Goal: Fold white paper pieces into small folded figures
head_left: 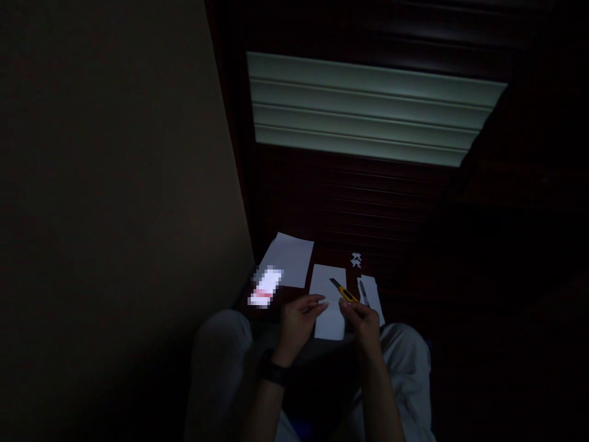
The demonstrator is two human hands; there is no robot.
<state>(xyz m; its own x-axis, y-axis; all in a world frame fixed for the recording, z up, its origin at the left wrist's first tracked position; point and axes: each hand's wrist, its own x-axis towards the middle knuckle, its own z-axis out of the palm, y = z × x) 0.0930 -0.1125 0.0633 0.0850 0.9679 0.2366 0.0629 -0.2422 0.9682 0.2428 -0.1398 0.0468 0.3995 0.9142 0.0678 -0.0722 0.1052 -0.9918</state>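
Observation:
My right hand [362, 318] is closed around a yellow utility knife [348, 294], its dark blade pointing up and left over a white sheet of paper [329, 322]. The sheet has a faint crease across its middle, and its lower end reaches toward my lap. At the sheet's left edge, my left hand [299, 320] has thumb and forefinger brought close in a pinch. Whatever lies between those fingertips is too small and dim to make out. A dark band circles the left wrist.
Larger white paper [291, 261] lies at the left, with a bright, pixelated phone-like rectangle [267, 288] overlapping it. Small paper scraps [356, 260] lie at the back right. A pen [364, 293] rests on narrow paper [373, 298]. A wall rises at left; dark slatted panels stand ahead.

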